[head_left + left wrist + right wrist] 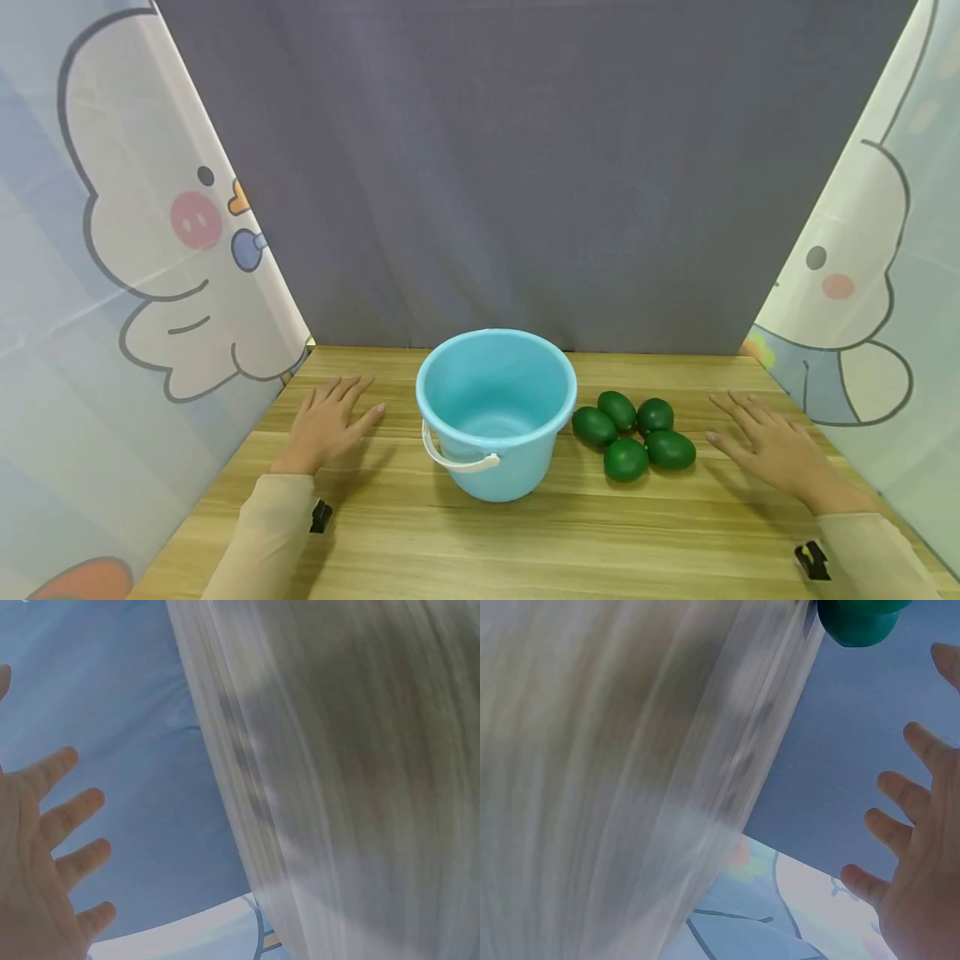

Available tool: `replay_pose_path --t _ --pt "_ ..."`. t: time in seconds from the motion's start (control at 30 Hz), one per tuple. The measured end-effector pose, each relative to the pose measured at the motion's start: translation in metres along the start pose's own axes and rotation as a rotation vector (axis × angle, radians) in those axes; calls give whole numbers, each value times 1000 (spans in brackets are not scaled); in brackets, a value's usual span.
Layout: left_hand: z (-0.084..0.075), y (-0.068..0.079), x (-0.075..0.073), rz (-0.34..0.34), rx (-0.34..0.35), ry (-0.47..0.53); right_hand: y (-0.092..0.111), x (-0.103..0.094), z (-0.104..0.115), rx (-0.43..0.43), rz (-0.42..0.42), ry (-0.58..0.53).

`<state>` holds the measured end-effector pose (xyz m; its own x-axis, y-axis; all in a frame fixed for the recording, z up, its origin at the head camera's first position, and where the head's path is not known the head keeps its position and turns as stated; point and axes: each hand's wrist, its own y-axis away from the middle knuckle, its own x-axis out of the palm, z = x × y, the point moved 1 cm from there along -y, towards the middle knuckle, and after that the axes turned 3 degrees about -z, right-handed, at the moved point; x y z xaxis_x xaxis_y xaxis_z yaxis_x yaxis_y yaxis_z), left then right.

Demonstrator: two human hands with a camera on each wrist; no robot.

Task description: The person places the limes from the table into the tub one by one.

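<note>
A light blue bucket (pixel 517 475) stands upright on the wooden table, its white handle (pixel 459 464) hanging down at the front left. Inside, the bottom shows bare. Just right of it lie several dark green oval fruits (pixel 626 460), like avocados or limes, grouped close together. My left hand (pixel 324 427) is left of the bucket, palm down with fingers spread, holding nothing. To the right of the fruits, my right hand (pixel 783 454) is also palm down, its fingers extended and nothing in it. Both wrist views show the palms bare; the right one also catches green fruit (pixel 859 626) at its top.
The wooden table (pixel 525 554) runs back to a dark grey cloth (pixel 510 175). Pale curtains with cartoon animals (pixel 127 208) hang on both sides. A small black item (pixel 321 516) sits at the left cuff, another (pixel 812 562) at the right.
</note>
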<state>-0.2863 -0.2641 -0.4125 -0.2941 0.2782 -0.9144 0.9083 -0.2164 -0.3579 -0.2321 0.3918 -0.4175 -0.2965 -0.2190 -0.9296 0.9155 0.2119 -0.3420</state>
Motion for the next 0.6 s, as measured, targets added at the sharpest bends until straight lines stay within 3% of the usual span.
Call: replay_pose_path --t 0.2,0.43,0.6 --pt "-3 -3 -2 -23 29 -10 0 1 1 -23 -25 11" --pt "-13 -5 -5 -67 82 168 -3 0 5 -56 -51 -11" --pt "-22 -5 -8 -94 97 237 -4 0 9 -77 -62 -21"
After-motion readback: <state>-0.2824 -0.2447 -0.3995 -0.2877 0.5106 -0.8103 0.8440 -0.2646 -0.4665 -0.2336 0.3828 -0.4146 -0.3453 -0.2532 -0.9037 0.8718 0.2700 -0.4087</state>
